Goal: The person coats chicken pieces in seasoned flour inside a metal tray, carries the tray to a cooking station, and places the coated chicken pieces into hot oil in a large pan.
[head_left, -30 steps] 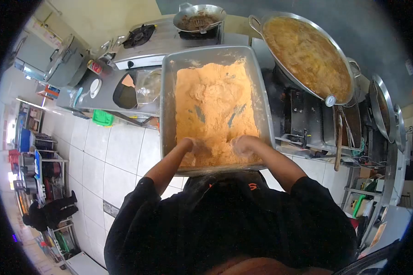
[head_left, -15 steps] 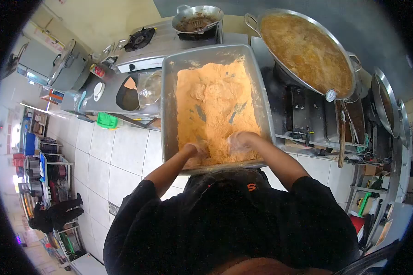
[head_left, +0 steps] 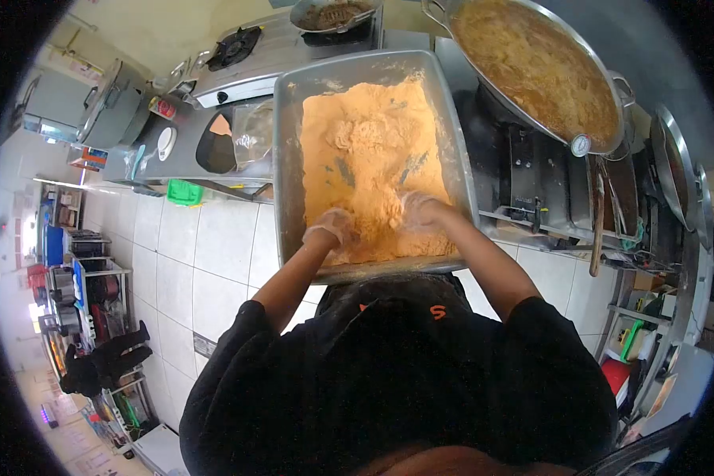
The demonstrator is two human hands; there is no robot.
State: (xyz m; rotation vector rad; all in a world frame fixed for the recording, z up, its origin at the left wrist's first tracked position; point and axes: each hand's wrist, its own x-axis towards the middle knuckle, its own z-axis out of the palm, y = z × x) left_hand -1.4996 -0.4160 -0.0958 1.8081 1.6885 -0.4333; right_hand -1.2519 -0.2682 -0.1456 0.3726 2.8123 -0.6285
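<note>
A large grey plastic tub (head_left: 288,159) holds a wide bed of orange, flour-like powder (head_left: 321,119). Lumpy coated pieces (head_left: 373,135) form a heap toward its far side. My left hand (head_left: 339,224), in a clear plastic glove, is down in the powder at the near left. My right hand (head_left: 420,210), gloved the same way, is at the near right, beside clumpy coated bits between the two hands. The fingers of both hands are hidden by powder and blurred, so what they hold cannot be made out.
A big pan of bubbling oil (head_left: 539,71) with a dial thermometer (head_left: 581,144) stands at the right. Behind the tub is a gas stove (head_left: 285,67) with a wok (head_left: 333,16). A dark scoop (head_left: 216,151) lies on the left counter. Another person (head_left: 107,361) is far left.
Both hands have moved away from the near wall, farther into the tub, and powder between them is stirred up. The view has tilted slightly, so the tub sits higher in the picture.
</note>
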